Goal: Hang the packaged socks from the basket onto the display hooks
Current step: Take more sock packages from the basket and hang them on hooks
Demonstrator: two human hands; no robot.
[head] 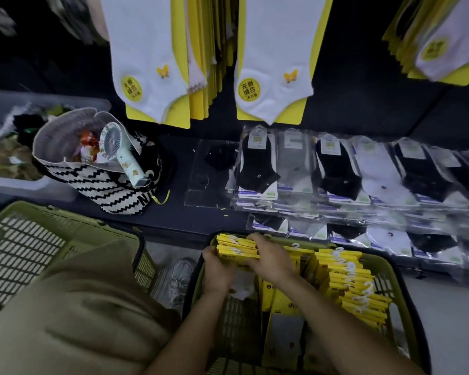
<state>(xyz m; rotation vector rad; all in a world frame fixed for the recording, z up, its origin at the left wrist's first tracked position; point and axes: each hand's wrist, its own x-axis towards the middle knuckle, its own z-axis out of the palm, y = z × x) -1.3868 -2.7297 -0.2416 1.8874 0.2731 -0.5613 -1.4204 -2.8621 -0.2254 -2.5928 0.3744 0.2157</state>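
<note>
Task status: early to middle stage, by judgement. The basket holds considerable stock. A long row of yellow-carded packs stands on edge along its right side, white hangers uppermost, and more packs lie flat on its floor. At the basket's far left corner, the left hand and the right hand both grip one bundle of packaged socks. The left hand's fingers curl round the bundle's near end, and the right hand clamps over its top. The bundle sits at rim level, inside the basket and not yet carried to the display. Above and beyond the basket, white socks on yellow cards already hang in thick rows, so some of the display is filled. How much of that stock came from this basket cannot be told. The display hooks themselves are cut off by the top of the view, so free hook space cannot be confirmed. Motion blur smears the upper corners. The count of packs in the bundle is unreadable. A second basket, left of the first, is partly covered by the person's clothing, and its contents are not visible.
</note>
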